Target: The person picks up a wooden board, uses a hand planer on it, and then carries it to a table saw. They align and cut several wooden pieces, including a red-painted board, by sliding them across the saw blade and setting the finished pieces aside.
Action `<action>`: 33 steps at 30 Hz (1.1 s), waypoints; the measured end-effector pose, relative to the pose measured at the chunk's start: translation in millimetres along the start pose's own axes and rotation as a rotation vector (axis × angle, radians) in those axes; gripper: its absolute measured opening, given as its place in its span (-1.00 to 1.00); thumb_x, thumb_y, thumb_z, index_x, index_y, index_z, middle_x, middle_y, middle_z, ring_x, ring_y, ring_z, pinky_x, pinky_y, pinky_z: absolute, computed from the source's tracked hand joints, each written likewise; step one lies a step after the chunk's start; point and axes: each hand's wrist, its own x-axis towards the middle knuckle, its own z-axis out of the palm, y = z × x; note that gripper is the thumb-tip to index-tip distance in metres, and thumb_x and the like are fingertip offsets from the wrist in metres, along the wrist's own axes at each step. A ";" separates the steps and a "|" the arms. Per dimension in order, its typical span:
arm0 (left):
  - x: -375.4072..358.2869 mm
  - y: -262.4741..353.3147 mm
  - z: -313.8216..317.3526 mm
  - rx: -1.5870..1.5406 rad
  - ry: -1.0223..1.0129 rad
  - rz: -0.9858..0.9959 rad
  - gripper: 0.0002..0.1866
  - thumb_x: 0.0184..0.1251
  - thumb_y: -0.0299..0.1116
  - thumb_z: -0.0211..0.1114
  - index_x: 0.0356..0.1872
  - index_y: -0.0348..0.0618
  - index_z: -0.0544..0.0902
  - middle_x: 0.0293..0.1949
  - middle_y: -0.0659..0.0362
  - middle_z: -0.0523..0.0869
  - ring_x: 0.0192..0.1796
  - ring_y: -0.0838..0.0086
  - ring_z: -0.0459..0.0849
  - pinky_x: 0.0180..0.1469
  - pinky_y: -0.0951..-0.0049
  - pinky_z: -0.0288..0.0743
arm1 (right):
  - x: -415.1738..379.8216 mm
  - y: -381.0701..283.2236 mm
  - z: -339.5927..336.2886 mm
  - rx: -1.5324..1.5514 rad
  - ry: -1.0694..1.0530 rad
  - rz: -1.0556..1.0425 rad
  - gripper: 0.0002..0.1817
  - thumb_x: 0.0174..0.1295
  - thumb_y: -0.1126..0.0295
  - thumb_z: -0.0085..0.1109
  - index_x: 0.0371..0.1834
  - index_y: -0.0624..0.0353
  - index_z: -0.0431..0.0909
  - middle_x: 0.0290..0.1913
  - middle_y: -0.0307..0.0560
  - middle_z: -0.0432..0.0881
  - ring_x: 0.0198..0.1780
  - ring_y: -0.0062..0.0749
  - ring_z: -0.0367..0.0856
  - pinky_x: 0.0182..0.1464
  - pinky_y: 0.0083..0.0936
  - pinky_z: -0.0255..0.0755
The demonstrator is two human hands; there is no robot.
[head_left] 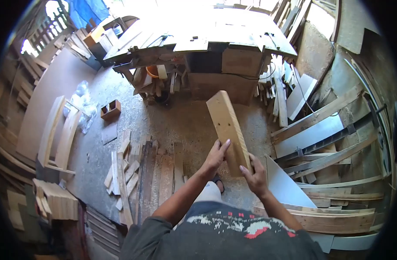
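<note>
At chest height, both hands (235, 162) gripping plank (226, 125)

Dusty floor (181, 125) (sunlit workbench (198, 37))

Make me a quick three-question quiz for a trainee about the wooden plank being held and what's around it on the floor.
1. True or false: both hands grip the wooden plank.
2. Which end of the plank is gripped: A near end, B far end, C middle?
3. What lies on the floor left of the left hand?

Key: 1 true; the right hand holds it too. 2 A. 3 a row of loose boards.
</note>
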 end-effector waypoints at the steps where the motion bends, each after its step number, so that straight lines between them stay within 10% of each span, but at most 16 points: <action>1: 21.0 22.8 -0.8 -0.073 0.021 -0.097 -0.49 0.52 0.04 0.08 0.29 -0.08 0.39 0.12 0.16 0.55 0.18 0.44 0.53 0.22 0.28 0.41 | 36.6 -11.6 -3.1 -0.135 -0.019 -0.090 -0.42 0.29 0.25 0.24 0.31 0.29 0.38 -0.02 0.06 0.59 -0.07 -0.09 0.65 -0.07 -0.30 0.56; 9: 188.5 133.1 -34.4 -0.317 -0.157 -0.079 -0.41 0.44 0.11 0.14 0.28 -0.08 0.38 0.09 0.12 0.57 0.19 0.27 0.60 0.25 0.14 0.45 | 230.9 -54.4 0.5 -0.342 -0.042 -0.138 -0.29 0.21 -0.04 0.30 0.30 0.22 0.45 0.07 0.06 0.53 -0.04 -0.07 0.66 -0.06 -0.25 0.56; 13: 271.7 160.3 -53.3 -0.405 -0.282 -0.066 -0.37 0.37 0.14 0.16 0.21 -0.19 0.47 0.07 0.03 0.63 0.21 0.21 0.59 0.29 0.12 0.43 | 313.5 -20.5 0.2 -0.109 -0.049 -0.103 -0.35 0.35 0.00 0.18 0.32 0.29 0.42 0.04 -0.05 0.52 -0.10 -0.37 0.54 -0.04 -0.44 0.46; 22: 522.1 223.0 -74.8 -0.489 -0.588 -0.046 -0.25 0.37 0.19 0.04 0.34 -0.27 0.41 0.25 0.02 0.57 0.32 0.29 0.49 0.39 0.20 0.29 | 547.9 61.1 -8.4 1.030 -0.131 0.526 -0.37 0.43 0.30 0.11 0.50 0.17 0.13 0.29 -0.09 0.48 0.35 -0.33 0.43 0.31 -0.30 0.40; 33: 692.0 273.0 -167.5 0.051 -0.026 -0.065 -0.57 0.55 -0.12 0.08 0.22 -0.21 0.50 0.04 0.12 0.68 -0.01 0.44 0.67 0.09 0.37 0.52 | 808.2 200.9 15.5 0.467 0.069 0.272 -0.36 0.34 0.45 0.23 0.45 0.28 0.22 0.16 -0.03 0.59 0.12 -0.45 0.57 0.17 -0.48 0.45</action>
